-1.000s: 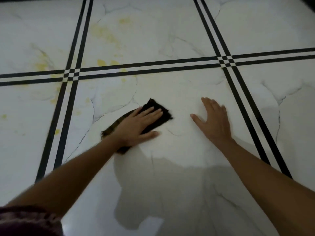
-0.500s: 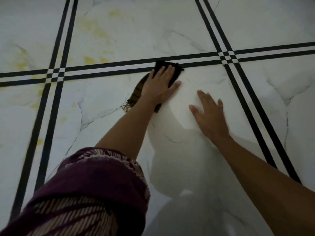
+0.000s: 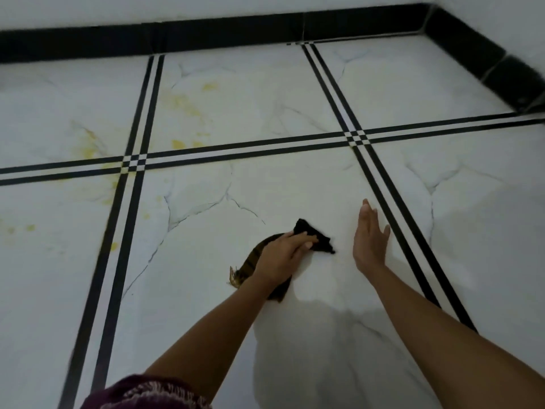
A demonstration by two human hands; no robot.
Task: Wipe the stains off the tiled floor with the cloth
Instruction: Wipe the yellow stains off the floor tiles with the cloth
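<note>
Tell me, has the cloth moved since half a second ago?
Yes. The cloth, gripped by the left hand, has come back toward the person, away from the horizontal double black stripe it touched, to mid-tile.

A glossy black skirting [image 3: 224, 33] runs along the foot of the white wall [image 3: 147, 7] at the far side, turns at the corner in the upper right and comes nearer along a second white wall [image 3: 516, 19]. At the bottom edge, left of centre, lies maroon fabric [image 3: 147, 394] with a pale striped pattern. A soft grey shadow [image 3: 324, 364] spreads to its right
</note>
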